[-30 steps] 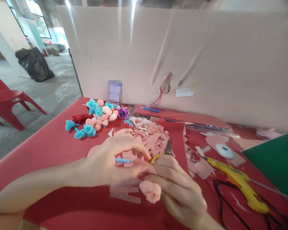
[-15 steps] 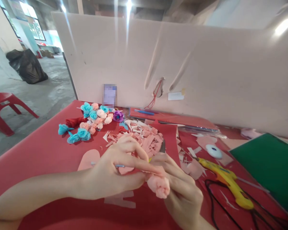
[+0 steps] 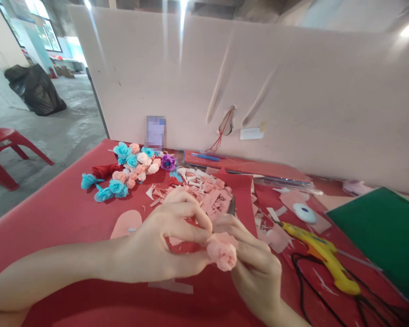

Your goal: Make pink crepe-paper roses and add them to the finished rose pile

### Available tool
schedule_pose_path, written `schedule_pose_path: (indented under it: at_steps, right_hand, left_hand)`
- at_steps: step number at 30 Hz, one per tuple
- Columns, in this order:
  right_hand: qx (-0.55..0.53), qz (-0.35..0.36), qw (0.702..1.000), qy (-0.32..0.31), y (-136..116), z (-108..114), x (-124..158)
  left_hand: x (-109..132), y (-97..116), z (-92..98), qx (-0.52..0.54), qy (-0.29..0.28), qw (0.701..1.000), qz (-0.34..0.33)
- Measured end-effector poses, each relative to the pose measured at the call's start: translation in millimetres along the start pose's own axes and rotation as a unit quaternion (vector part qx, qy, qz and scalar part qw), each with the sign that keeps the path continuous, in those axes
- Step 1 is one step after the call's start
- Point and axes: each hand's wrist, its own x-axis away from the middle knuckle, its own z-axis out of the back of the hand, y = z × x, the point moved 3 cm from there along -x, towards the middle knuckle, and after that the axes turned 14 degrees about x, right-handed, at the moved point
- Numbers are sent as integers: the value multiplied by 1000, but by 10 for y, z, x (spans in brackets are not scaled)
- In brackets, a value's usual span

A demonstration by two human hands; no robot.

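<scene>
A pink paper rose (image 3: 222, 254) is held between both hands above the red table (image 3: 71, 209), its bloom facing me. My left hand (image 3: 177, 231) pinches its left side with thumb and fingers. From the right, my right hand (image 3: 252, 254) has its fingers closed around the rose's base, which they hide. Behind my hands lies a heap of pink paper scraps (image 3: 214, 195). A rounded pink paper piece (image 3: 127, 222) rests beside my left wrist.
Blue, pink, red and purple paper flowers (image 3: 132, 168) cluster at the back left. A yellow glue gun (image 3: 323, 254) with a black cord lies right, near a white oval object (image 3: 304, 212) and a green sheet (image 3: 378, 236). A white panel (image 3: 177, 86) stands behind.
The pink flap that stuck out beside the rose now lies against it, and my left fingers have closed in on the bloom. The rose has shifted slightly up and left.
</scene>
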Motion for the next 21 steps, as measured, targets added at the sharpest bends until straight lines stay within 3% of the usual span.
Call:
schedule_pose_path:
  at_steps: [8,14,21]
  right_hand:
    - [-10,19,999,-41,3,0,-81]
    - [-58,-27,996,-67,28,-18,-92]
    - [-33,-46,997,-55,-8,-11,-82]
  left_hand:
    - [6,-9,28,-11,-18,1000,-13]
    - [12,-74,30,44,12,999,-16]
    - [7,-78,36,41,21,999,-15]
